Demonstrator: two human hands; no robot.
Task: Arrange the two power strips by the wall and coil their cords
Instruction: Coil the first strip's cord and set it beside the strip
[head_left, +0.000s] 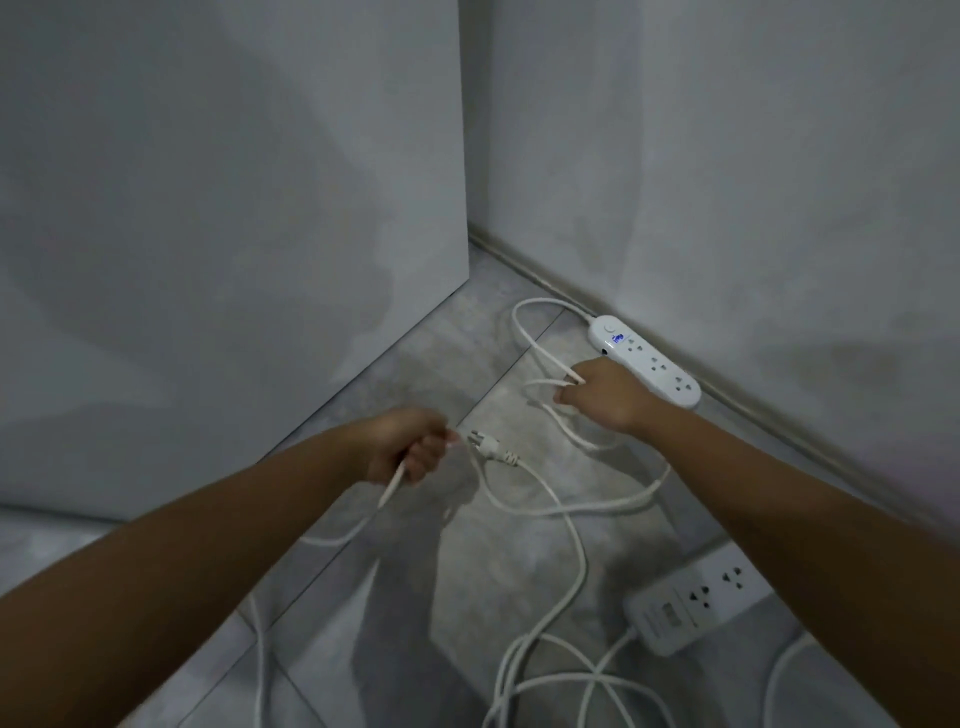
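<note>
Two bare forearms come into the head view from the lower corners, one on each side. No sleeves, cuffs, watch, bracelet or glove show on either, from the frame edge down to the wrists. The left hand (402, 444) and the right hand (602, 392) are both uncovered, and no ring shows on the visible fingers. The dim light and slight blur hide fine detail such as the nails.
</note>
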